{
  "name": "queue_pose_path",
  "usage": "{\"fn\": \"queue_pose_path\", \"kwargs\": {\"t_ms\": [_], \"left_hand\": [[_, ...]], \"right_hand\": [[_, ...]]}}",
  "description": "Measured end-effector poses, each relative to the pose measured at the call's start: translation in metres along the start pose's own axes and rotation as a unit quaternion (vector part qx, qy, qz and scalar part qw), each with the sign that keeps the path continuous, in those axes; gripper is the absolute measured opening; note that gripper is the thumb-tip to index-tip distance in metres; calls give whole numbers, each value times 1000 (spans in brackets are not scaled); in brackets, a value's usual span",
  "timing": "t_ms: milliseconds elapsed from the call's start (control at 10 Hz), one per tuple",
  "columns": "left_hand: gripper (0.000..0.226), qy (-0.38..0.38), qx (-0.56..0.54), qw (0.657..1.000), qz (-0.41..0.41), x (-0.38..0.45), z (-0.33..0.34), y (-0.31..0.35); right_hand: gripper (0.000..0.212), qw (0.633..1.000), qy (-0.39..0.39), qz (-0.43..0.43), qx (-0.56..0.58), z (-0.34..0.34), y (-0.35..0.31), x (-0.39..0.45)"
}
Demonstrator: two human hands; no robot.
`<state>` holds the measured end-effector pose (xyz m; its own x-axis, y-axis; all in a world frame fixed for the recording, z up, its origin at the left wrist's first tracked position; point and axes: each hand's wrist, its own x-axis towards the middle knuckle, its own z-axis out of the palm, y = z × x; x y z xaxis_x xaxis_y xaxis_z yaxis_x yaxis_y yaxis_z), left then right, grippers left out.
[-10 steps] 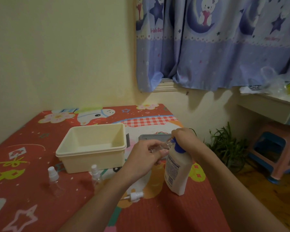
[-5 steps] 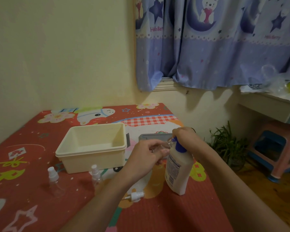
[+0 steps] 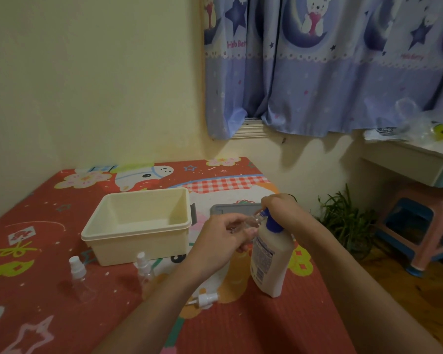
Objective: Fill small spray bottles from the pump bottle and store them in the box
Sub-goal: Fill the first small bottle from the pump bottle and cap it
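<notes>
my left hand [image 3: 223, 233] pinched the open vial [image 3: 253, 221] at the spout; my right [image 3: 281, 209] closed over the pump [image 3: 270, 247] to fill it.

The left hand [image 3: 224, 240] holds a small clear bottle [image 3: 253, 221] tilted under the blue pump head [image 3: 271, 222] of a white pump bottle [image 3: 270, 261], which the right hand [image 3: 281, 209] presses from above. A cream box [image 3: 138, 226] sits open on the red patterned worktop [image 3: 240, 325]. Two capped spray bottles [image 3: 78, 275] [image 3: 143, 268] stand before it, and a loose spray cap [image 3: 206, 300] lies nearby.
</notes>
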<state>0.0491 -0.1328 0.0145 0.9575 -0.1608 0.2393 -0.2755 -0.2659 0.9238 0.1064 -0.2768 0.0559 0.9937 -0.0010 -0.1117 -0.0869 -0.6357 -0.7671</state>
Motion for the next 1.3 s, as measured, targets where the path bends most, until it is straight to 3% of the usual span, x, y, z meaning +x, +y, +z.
{"fn": "queue_pose_path", "kwargs": {"t_ms": [100,400,900,1300], "left_hand": [[11,3,-7,1000,0,1,1,1],[11,-2,-4,1000,8,5,-1,-7],[10,-5,-47,999,-1,4,3,-3],[19,-36,-57,996,-51,0,4,-3]], "right_hand": [[31,997,-11,-27,66,-8,2,-4],[18,996,3,-30,86,3,10,1],[31,998,-17,-44,40,-6,5,3],[19,997,-24,-8,79,-9,0,-2]]}}
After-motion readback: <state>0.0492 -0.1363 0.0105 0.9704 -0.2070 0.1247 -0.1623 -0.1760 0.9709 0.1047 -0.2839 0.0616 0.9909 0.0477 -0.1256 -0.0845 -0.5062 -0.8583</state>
